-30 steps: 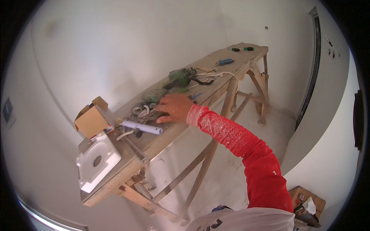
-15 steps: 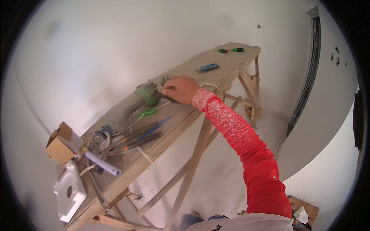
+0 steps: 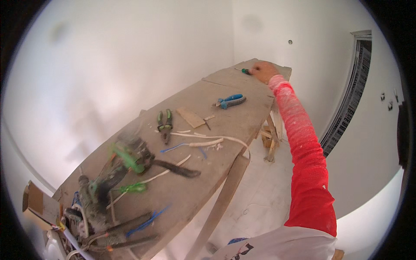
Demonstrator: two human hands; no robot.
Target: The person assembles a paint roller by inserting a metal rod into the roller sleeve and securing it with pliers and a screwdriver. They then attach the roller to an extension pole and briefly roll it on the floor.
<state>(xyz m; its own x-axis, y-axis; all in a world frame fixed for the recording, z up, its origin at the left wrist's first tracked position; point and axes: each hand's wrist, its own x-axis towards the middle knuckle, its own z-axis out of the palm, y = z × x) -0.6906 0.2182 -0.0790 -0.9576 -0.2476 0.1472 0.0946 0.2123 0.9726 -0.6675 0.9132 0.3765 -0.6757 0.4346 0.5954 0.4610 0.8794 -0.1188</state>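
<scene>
At the far end of the workbench point(image 3: 190, 182), my right hand point(image 3: 263, 73) has its fingers curled down onto a green-handled screwdriver point(image 3: 245, 71). Part of that screwdriver shows just left of the fingertips, and its shaft points left; the hand covers what lies under it. My right arm reaches out in a red, dust-whitened sleeve. Closer to me lie blue-and-grey pliers point(image 3: 232, 101) and, left of them, green-and-black pliers point(image 3: 164, 125). My left hand is out of view.
A green angle grinder point(image 3: 130, 158) with a black side handle lies mid-bench, beside a green screwdriver point(image 3: 133, 187). White cable point(image 3: 234, 139) curves over the bench edge. A flat wood scrap point(image 3: 190, 117) is nearby. Tools and a cardboard box point(image 3: 41, 206) crowd the near left end.
My right hand has moved from beside the green-and-black pliers to the screwdrivers at the bench's far end and closed there. The view has shifted, showing more of the bench top.
</scene>
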